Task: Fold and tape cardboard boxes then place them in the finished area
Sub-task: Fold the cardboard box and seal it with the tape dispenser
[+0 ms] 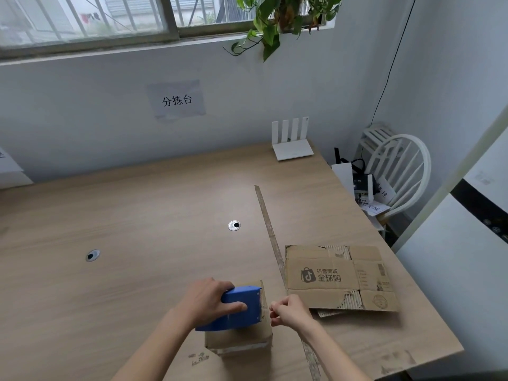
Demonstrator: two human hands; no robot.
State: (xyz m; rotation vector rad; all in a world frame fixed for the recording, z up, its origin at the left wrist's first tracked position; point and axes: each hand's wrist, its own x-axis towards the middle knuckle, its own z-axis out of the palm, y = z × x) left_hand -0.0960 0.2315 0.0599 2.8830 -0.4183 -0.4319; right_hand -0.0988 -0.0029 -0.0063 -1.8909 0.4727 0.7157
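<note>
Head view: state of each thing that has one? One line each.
left hand: grips the tape dispenser
right hand: fingers pinched at the tape end by the dispenser
tape dispenser: on top of the small box
small box: folded up, standing, old tape on near edge
flat box: unfolded, lying flat on the table
window: shut

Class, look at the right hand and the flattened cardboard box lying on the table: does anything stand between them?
Nothing visible does. The right hand pinches at the tape dispenser, and bare table separates it from the flattened cardboard box.
</note>
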